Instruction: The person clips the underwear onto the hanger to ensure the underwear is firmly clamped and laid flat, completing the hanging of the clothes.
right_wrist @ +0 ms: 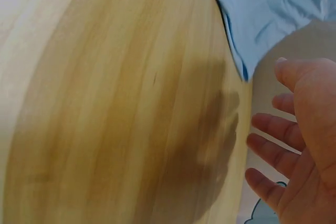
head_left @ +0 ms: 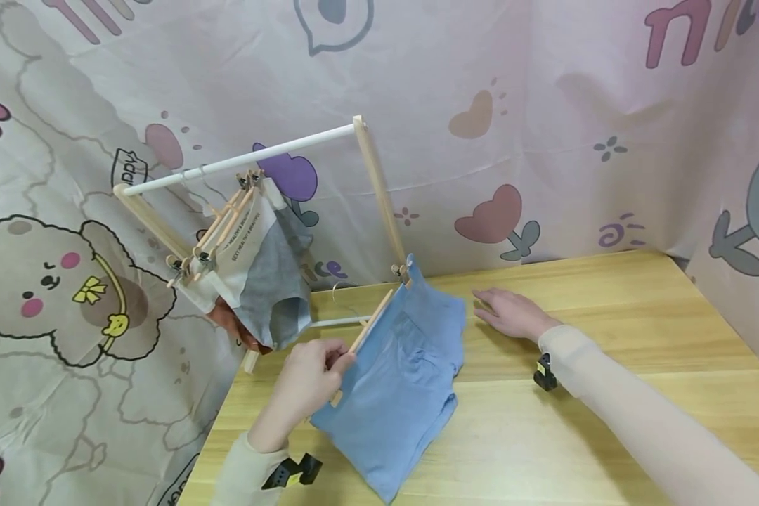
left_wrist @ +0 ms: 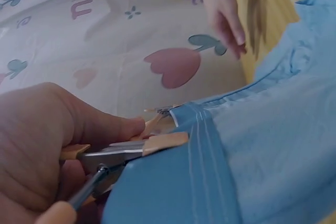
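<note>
My left hand (head_left: 310, 383) grips the near end of a wooden clip hanger (head_left: 371, 321). Light blue shorts (head_left: 395, 400) are fastened to it by the waistband and slant down over the table. In the left wrist view the thumb lies along the hanger beside a clip (left_wrist: 165, 142) with wooden pads, which bites the waistband. A second clip (head_left: 401, 273) holds the far corner. To the right of the shorts, my right hand (head_left: 515, 313) is off the cloth with its fingers spread loosely; in the right wrist view, the fingers (right_wrist: 278, 129) hold nothing.
A small rack with a white rail (head_left: 278, 149) and wooden posts stands at the back left. On it hang grey and white shorts (head_left: 272, 267) on clip hangers, with a rust-coloured piece (head_left: 234, 325) behind. Printed cloth (head_left: 417, 84) backs the wooden table (head_left: 575, 436).
</note>
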Motion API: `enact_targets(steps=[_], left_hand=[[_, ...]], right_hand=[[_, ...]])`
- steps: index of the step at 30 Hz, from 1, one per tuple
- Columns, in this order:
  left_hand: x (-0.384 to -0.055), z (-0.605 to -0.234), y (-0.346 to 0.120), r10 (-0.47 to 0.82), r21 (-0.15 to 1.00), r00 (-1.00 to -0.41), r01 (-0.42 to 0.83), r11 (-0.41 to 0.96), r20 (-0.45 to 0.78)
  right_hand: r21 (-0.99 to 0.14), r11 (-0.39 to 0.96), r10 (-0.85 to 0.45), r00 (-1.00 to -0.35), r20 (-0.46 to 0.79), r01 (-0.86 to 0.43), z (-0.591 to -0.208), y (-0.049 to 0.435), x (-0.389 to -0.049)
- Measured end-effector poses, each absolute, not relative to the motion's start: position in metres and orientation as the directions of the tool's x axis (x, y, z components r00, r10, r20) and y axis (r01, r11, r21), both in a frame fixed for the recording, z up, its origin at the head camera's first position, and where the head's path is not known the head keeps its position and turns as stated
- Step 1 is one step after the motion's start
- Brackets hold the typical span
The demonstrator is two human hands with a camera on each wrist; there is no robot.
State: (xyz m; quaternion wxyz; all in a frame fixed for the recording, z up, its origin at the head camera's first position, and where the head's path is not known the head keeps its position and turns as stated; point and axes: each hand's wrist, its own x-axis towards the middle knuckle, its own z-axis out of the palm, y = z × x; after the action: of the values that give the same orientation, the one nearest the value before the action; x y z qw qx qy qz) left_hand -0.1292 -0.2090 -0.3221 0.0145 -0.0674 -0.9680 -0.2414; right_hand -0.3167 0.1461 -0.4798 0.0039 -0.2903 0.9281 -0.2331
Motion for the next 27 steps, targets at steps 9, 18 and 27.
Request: enact_targets(steps=[9, 18, 27], left_hand=[[-0.119, -0.293, -0.229, 0.122, 0.394, -0.988, 0.149, 0.907, 0.093], [-0.109, -0.272, -0.250, 0.128, 0.342, -0.985, 0.162, 0.926, 0.118], [-0.104, -0.252, -0.264, 0.095, 0.308, -0.987, 0.131, 0.942, 0.129]], right_hand=[[-0.468, 0.710, -0.532, -0.836, 0.133, -0.526, -0.482, 0.152, -0.312], [-0.477, 0.710, -0.529, -0.840, 0.124, -0.518, -0.484, 0.158, -0.311], [-0.488, 0.705, -0.531, -0.839, 0.119, -0.515, -0.484, 0.159, -0.310]])
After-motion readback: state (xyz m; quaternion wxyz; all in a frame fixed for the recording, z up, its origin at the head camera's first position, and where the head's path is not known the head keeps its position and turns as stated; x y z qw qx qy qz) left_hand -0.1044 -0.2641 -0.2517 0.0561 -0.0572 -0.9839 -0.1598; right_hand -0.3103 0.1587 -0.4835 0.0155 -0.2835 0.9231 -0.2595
